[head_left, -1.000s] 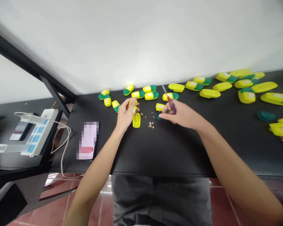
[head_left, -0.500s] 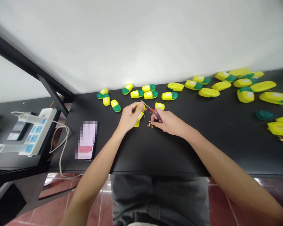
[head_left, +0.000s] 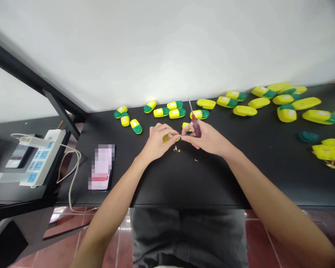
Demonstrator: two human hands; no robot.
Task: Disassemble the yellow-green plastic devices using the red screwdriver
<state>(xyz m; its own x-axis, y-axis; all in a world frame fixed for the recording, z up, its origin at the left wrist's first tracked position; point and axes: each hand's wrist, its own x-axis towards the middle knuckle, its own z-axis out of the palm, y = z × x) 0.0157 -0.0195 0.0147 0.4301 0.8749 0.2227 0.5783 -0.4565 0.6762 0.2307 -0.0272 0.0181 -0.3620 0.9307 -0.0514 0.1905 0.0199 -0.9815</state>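
yellow casing [head_left: 166, 138] in left hand [head_left: 158, 142], purple-handled screwdriver [head_left: 196, 127] in right hand [head_left: 209, 138] just alongside

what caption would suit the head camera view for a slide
Left hand holds a yellow plastic part, the right hand a purple-handled screwdriver, near yellow-and-green plastic housings on a black table.

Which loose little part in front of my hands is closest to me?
The tiny part lying alone; the other parts sit together to its left, farther from you.
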